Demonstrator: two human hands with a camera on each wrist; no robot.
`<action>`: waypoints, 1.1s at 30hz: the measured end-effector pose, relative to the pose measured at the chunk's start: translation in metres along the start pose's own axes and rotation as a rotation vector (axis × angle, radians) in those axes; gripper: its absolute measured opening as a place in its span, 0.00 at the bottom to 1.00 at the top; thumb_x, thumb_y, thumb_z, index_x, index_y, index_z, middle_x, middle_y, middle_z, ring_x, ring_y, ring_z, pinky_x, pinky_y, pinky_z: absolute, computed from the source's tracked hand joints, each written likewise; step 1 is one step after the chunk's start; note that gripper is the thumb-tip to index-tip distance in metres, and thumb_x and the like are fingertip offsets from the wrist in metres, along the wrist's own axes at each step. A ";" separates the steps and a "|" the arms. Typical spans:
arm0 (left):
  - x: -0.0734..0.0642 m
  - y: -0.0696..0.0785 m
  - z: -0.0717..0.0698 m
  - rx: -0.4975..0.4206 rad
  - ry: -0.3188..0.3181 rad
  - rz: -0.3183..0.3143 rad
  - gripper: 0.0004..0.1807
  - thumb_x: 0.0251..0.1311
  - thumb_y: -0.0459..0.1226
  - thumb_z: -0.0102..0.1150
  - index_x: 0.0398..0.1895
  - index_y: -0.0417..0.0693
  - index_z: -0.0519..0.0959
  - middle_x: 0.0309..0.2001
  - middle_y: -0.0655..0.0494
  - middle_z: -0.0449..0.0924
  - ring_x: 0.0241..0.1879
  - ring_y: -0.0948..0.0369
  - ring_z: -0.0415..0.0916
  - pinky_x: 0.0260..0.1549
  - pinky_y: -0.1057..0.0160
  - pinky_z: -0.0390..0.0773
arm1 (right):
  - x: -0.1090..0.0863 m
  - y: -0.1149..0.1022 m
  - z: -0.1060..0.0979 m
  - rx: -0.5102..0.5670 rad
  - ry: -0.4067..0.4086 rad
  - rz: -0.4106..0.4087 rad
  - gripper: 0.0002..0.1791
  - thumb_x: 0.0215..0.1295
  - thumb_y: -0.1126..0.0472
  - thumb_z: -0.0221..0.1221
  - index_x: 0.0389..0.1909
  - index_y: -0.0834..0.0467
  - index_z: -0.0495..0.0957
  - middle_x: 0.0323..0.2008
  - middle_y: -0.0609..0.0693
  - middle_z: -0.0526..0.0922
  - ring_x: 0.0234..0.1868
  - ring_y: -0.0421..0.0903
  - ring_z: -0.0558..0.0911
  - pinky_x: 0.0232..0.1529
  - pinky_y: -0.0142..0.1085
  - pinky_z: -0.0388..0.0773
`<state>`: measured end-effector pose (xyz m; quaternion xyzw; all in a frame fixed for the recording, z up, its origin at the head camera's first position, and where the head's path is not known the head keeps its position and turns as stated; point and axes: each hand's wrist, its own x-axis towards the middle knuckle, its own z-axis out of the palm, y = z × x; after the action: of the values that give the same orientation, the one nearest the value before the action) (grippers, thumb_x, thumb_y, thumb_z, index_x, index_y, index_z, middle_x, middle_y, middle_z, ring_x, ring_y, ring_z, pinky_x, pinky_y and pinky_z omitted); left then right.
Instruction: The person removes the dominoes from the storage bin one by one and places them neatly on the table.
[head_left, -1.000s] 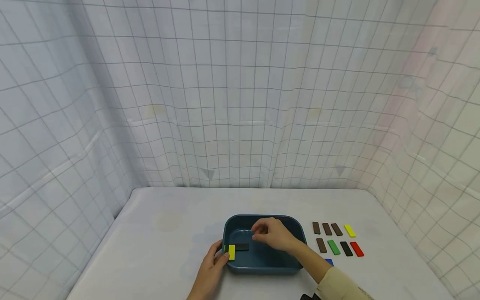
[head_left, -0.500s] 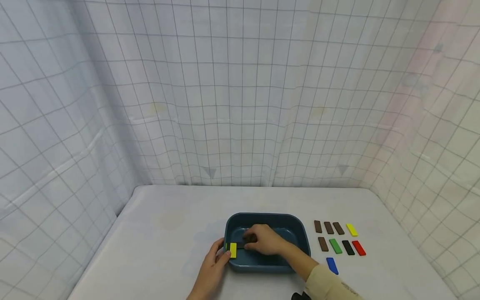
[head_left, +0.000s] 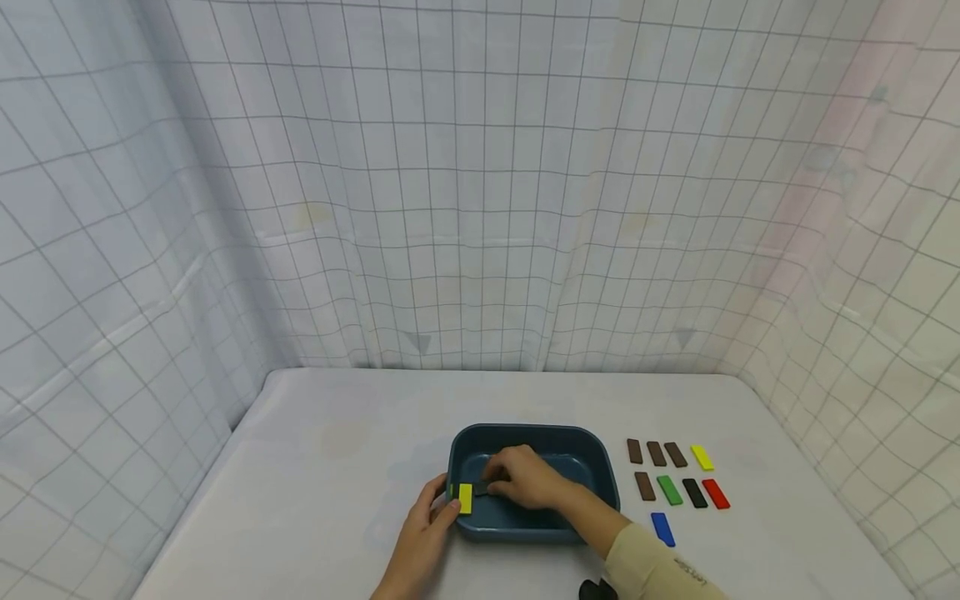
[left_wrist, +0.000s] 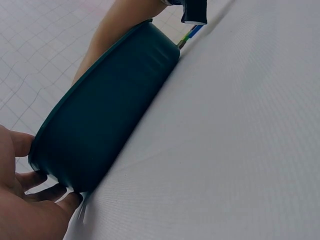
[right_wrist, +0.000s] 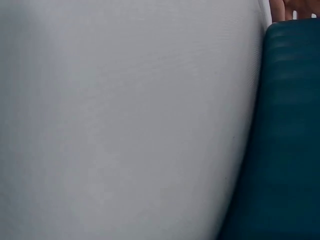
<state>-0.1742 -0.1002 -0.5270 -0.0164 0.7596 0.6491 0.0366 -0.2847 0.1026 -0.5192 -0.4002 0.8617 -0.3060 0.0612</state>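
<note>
My left hand [head_left: 422, 533] grips the left end of a dark blue-green plastic bin [head_left: 540, 535], thumb at the rim. In the left wrist view its fingers [left_wrist: 55, 192] lie against the bin's outer end wall. Inside the bin, my right hand [head_left: 527, 479] reaches down with curled fingers and pinches the right end of a dark domino [head_left: 481, 489], partly covered by the fingertips. Left of it is a yellow domino [head_left: 465, 498] by the bin's left wall, with a bit of green beside it. The right wrist view shows only the bin's outer wall [right_wrist: 285, 125] and some left fingers.
Right of the bin, several dominoes lie in loose rows on the white table [head_left: 330, 483]: brown [head_left: 645, 486], yellow [head_left: 702, 457], green [head_left: 670, 490], black [head_left: 694, 492], red [head_left: 716, 493] and blue [head_left: 663, 529]. A gridded white curtain [head_left: 480, 208] surrounds the table.
My right hand has moved left and down inside the bin, onto the dark domino beside the yellow one. My left hand keeps its grip on the bin.
</note>
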 end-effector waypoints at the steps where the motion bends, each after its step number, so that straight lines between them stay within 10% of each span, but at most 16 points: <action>1: 0.000 0.000 0.000 -0.001 0.000 0.002 0.31 0.79 0.42 0.51 0.77 0.37 0.61 0.75 0.30 0.57 0.71 0.30 0.58 0.67 0.37 0.65 | 0.000 0.001 0.000 0.026 -0.001 0.015 0.05 0.66 0.68 0.68 0.41 0.58 0.87 0.37 0.45 0.87 0.37 0.35 0.82 0.39 0.30 0.81; 33: -0.001 -0.003 0.002 0.020 0.035 0.017 0.31 0.78 0.42 0.53 0.76 0.35 0.62 0.74 0.30 0.60 0.70 0.32 0.63 0.66 0.36 0.66 | -0.021 0.003 -0.029 0.275 0.046 0.258 0.05 0.66 0.61 0.69 0.39 0.55 0.82 0.29 0.43 0.82 0.31 0.43 0.80 0.32 0.38 0.78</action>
<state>-0.1730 -0.0983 -0.5300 -0.0207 0.7668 0.6413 0.0181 -0.2831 0.1333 -0.5002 -0.2669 0.8572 -0.4195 0.1342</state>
